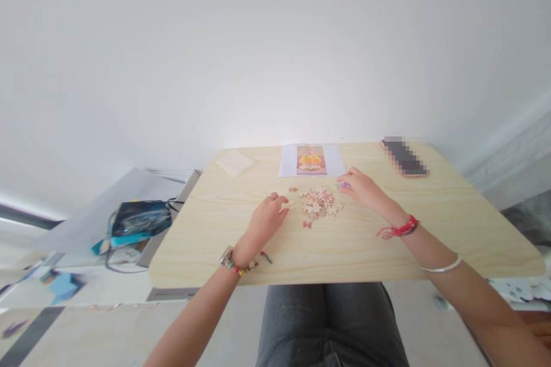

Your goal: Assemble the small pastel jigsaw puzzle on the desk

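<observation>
A loose heap of jigsaw puzzle pieces lies on the pale wooden table, many showing their plain beige backs. My left hand is at the left side of the heap, thumb and fingers apart, close to a pale piece lying at its edge. At the heap's upper right, the fingers of my right hand are closed on a purple puzzle piece. Two small groups of pinkish pieces, one upper and one lower, rest picture side up beside the heap.
Behind the heap lies a white sheet with a printed yellow cartoon picture. A pale, flat packet is at the back left of the table, and a phone at the back right. Left of the table, a dark bag sits on a lower surface.
</observation>
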Demonstrator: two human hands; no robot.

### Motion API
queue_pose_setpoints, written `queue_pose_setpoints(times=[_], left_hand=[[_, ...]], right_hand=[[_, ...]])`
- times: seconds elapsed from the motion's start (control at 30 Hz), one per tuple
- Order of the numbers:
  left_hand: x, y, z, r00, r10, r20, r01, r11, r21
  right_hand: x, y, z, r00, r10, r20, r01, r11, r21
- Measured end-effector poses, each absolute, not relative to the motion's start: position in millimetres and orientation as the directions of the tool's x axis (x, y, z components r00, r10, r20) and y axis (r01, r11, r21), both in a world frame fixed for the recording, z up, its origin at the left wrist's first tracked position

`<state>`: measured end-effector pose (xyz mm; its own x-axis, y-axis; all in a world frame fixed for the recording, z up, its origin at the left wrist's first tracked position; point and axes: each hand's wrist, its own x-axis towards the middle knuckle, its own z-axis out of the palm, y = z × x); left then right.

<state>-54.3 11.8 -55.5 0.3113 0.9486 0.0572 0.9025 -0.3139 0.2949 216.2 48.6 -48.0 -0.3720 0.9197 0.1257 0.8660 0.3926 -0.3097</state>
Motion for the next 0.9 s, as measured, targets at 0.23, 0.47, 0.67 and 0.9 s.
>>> queue_pose_setpoints(times=[0.23, 0.47, 0.67, 0.9], left_hand=[[-50, 23, -59, 0.35, 0.936, 0.041, 0.886, -0.345, 0.31], [-56, 24, -64, 0.346, 0.937, 0.052, 0.859, -0.339, 0.384], [-61, 17, -60, 0.292, 0.954, 0.064, 0.825, -0.285, 0.489], [-71, 22, -49, 0.331, 0.942, 0.049, 0.718, -0.286, 0.634]], right_hand=[[173, 22, -36, -0.575, 0.812, 0.095, 0.73, 0.563, -0.388], [138, 17, -39, -0.601, 0.79, 0.12, 0.729, 0.604, -0.321], [112, 18, -54, -0.664, 0.723, 0.188, 0.714, 0.689, -0.128], [112, 21, -52, -0.607, 0.724, 0.328, 0.696, 0.684, -0.22]])
